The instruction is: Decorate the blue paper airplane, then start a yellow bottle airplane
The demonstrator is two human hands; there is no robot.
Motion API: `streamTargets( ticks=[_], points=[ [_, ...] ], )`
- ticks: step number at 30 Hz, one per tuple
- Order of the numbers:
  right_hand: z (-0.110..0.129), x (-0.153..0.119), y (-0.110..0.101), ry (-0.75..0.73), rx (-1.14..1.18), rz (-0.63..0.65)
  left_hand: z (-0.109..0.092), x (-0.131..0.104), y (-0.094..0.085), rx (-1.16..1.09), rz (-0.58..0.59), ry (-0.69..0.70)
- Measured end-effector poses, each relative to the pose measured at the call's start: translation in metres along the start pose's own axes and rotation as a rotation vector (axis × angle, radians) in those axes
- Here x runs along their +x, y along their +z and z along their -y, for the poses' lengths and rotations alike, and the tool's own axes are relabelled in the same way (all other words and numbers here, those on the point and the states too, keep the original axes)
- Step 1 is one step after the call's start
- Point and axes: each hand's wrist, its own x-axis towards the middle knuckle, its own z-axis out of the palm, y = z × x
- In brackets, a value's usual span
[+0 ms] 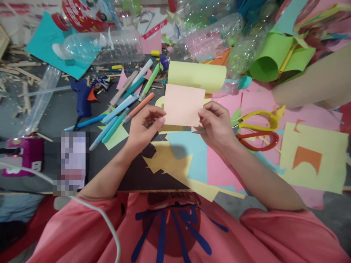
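Observation:
A square of pale peach paper [184,105] is held up between my two hands. My left hand [146,122] is closed at its lower left edge, thumb and fingertips together. At the right edge, my right hand [218,120] pinches the sheet between thumb and index finger. Scissors with one yellow and one red handle [257,141] reach behind my right hand, which hides their middle; a blade tip shows to its left. Just beyond the square, a pale yellow paper roll [196,75] lies on its side.
Several markers [120,109] and a blue glue gun [82,96] lie to the left, near a phone [72,159]. Clear plastic bottles [109,45] fill the back. Coloured paper sheets [219,168] cover the right side. Another person's arm [315,78] reaches in from the right.

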Motion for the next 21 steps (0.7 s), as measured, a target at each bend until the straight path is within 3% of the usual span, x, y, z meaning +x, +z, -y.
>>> streamTargets(
  ticks=[16,21],
  points=[
    [-0.0015,0.0001,-0.0008,0.03,-0.017,0.0,0.0001,-0.0006,0.001,0.025,-0.019,0.067],
    [-0.0005,0.0005,-0.0007,0.021,-0.02,0.0,-0.006,-0.0014,0.0025,0.004,0.025,0.027]
  ],
)
